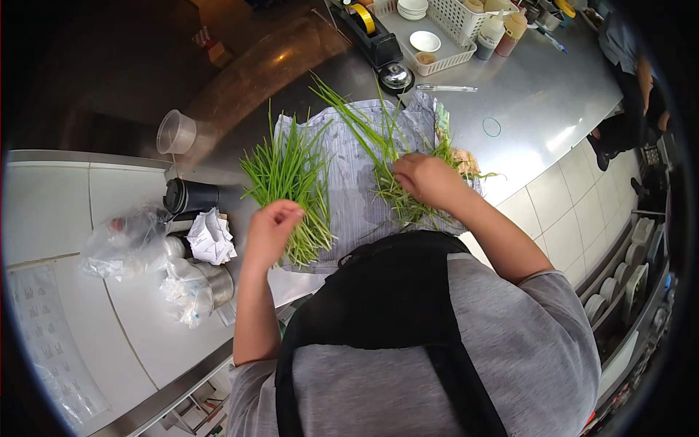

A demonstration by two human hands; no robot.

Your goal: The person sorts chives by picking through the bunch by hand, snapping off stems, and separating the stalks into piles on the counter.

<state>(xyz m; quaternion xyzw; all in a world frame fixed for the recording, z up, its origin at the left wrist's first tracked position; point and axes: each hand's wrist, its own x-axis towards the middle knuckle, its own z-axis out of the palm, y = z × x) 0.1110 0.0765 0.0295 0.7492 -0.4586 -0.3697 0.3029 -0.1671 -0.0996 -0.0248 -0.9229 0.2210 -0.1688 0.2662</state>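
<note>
A bundle of long, thin green chives (285, 162) lies on the left of a damp grey-striped cloth (349, 167). My left hand (275, 222) hovers at the bundle's lower left edge, thumb and fingers pinched together; whatever is between them is too small to make out. On the cloth's right is a looser, messier heap of chives (397, 197), with some long stalks pointing up and left. My right hand (429, 180) is over this heap, its fingers curled closed on chives. Its palm hides part of the heap.
Along the far side are a tape dispenser (368, 33), a call bell (396, 76), a pen (448, 88) and a white basket (455, 20). At left stand a clear plastic tub (177, 132), a dark cup (191, 197) and crumpled paper (211, 237). Another person (626, 73) is at right.
</note>
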